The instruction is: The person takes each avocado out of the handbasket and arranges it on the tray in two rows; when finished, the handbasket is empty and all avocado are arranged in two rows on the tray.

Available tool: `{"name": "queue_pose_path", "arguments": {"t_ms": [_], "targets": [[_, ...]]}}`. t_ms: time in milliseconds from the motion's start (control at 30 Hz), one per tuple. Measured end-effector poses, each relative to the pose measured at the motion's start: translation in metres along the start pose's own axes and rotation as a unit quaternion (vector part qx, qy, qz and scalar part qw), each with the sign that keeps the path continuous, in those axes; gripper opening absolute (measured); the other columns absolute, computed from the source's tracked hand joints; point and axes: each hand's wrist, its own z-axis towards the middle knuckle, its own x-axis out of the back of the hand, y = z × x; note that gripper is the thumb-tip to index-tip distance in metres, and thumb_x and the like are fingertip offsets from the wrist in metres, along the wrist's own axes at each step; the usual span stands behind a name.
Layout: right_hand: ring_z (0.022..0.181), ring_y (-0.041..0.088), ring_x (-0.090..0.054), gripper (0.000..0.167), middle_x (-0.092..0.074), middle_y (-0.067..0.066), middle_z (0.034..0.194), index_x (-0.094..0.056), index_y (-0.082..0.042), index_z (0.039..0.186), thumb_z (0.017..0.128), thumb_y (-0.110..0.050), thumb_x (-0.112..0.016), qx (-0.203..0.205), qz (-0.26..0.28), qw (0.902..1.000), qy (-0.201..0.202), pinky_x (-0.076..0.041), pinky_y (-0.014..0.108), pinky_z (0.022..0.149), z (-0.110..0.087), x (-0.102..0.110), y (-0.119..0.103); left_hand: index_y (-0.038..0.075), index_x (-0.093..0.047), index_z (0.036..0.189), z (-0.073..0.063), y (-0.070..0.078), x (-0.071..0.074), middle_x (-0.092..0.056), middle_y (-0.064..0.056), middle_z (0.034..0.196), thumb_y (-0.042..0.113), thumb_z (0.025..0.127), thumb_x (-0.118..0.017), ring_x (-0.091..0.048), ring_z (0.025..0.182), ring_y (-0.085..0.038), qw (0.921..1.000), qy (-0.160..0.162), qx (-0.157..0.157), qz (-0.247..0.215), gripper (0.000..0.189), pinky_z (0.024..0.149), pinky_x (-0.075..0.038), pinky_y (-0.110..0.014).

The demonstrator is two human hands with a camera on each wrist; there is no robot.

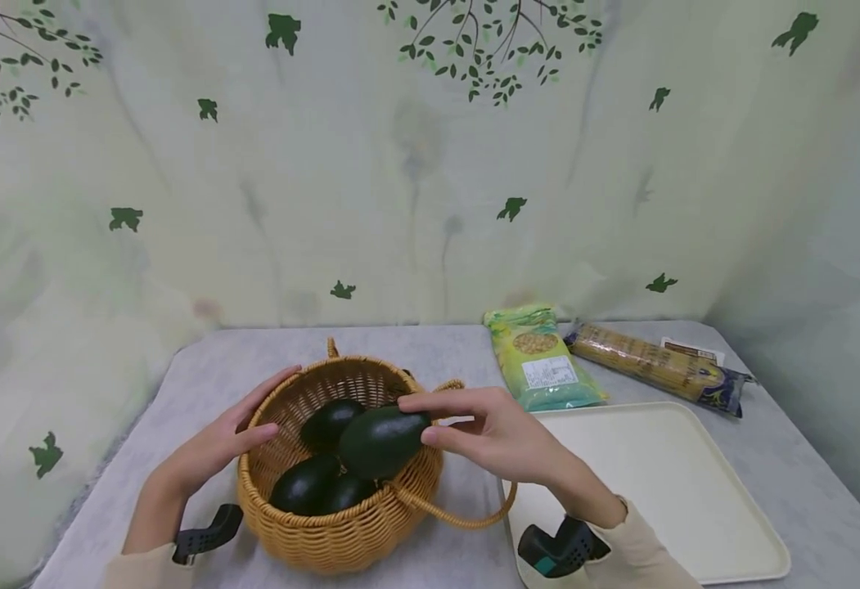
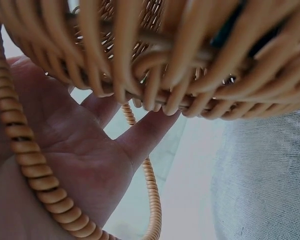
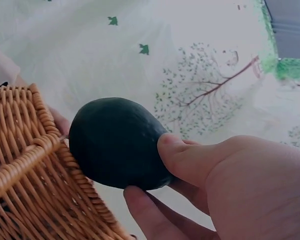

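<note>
Plainly, the wicker basket (image 1: 330, 550) sits between the two hands, with dark avocados (image 1: 330, 423) lying inside it, left of the right hand's fingertips. That right hand (image 1: 499, 429) pinches another avocado (image 1: 380, 446) between thumb and fingers, over the basket's opening. On the far side from those fingertips, the left hand (image 1: 216, 442) has its fingers extended and spread at the rim. Right of the pinching fingers lies a cream tray (image 1: 658, 474), partly beneath the forearm. Beyond them rest a green-and-yellow bag (image 1: 506, 352) with a white label (image 1: 550, 372) and, farther right, a long packet of pale strands (image 1: 643, 364) with dark-blue ends — the print on both is too small to read. Only the left wrist view bares the left palm, a coiled handle (image 2: 32, 165) crossing it; the right wrist view adds a fingertip beneath the pinched avocado — and, beyond the thumb, a printed tree (image 3: 205, 92).
</note>
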Motion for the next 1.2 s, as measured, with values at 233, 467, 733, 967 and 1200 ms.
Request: {"name": "queue_pose_path", "arguments": {"t_ms": [233, 467, 733, 967, 1200], "targets": [[0.121, 0.017, -0.066, 0.037, -0.064, 0.01, 0.142, -0.067, -0.008, 0.137, 0.1, -0.008, -0.066, 0.012, -0.022, 0.9996, 0.012, -0.057, 0.034, 0.092, -0.008, 0.02, -0.003, 0.042, -0.019, 0.164, 0.0, 0.001, 0.0, -0.022, 0.003, 0.171, 0.017, 0.106, -0.047, -0.033, 0.136, 0.014, 1.0, -0.003, 0.004, 0.004, 0.069, 0.099, -0.046, -0.054], [0.133, 0.015, -0.059, 0.037, -0.061, 0.013, 0.146, -0.067, -0.005, 0.137, 0.1, -0.006, -0.065, 0.032, -0.022, 0.9992, 0.009, -0.056, 0.033, 0.093, -0.018, 0.044, -0.001, 0.043, -0.018, 0.164, 0.0, -0.002, 0.001, -0.022, 0.006, 0.17, 0.017, 0.107, -0.046, -0.034, 0.134, 0.016, 0.9999, -0.004, 0.011, 0.004, 0.069, 0.097, -0.05, -0.043], [0.13, 0.015, -0.061, 0.036, -0.061, 0.016, 0.145, -0.067, -0.004, 0.136, 0.1, -0.004, -0.064, 0.028, -0.035, 0.9989, 0.012, -0.058, 0.039, 0.09, -0.026, 0.065, 0.002, 0.041, -0.018, 0.165, 0.0, -0.001, 0.0, -0.022, 0.004, 0.171, 0.016, 0.107, -0.046, -0.034, 0.135, 0.014, 1.0, -0.009, 0.004, 0.001, 0.069, 0.097, -0.049, -0.042], [0.125, 0.011, -0.063, 0.036, -0.065, 0.012, 0.14, -0.069, -0.01, 0.135, 0.099, -0.008, -0.067, -0.007, -0.085, 0.9961, 0.02, -0.058, 0.035, 0.089, -0.034, 0.081, 0.002, 0.043, -0.018, 0.164, 0.002, -0.002, 0.0, -0.022, 0.004, 0.17, 0.017, 0.107, -0.045, -0.034, 0.135, 0.014, 0.9999, -0.006, 0.011, 0.001, 0.068, 0.097, -0.049, -0.037], [0.122, 0.009, -0.064, 0.036, -0.069, 0.008, 0.135, -0.07, -0.014, 0.134, 0.098, -0.009, -0.068, -0.028, -0.133, 0.9897, 0.044, -0.058, 0.033, 0.09, -0.042, 0.097, 0.004, 0.042, -0.019, 0.164, 0.0, 0.003, 0.002, -0.021, -0.001, 0.171, 0.019, 0.107, -0.047, -0.035, 0.136, 0.01, 0.9999, -0.004, 0.014, -0.001, 0.068, 0.097, -0.05, -0.049]]}}
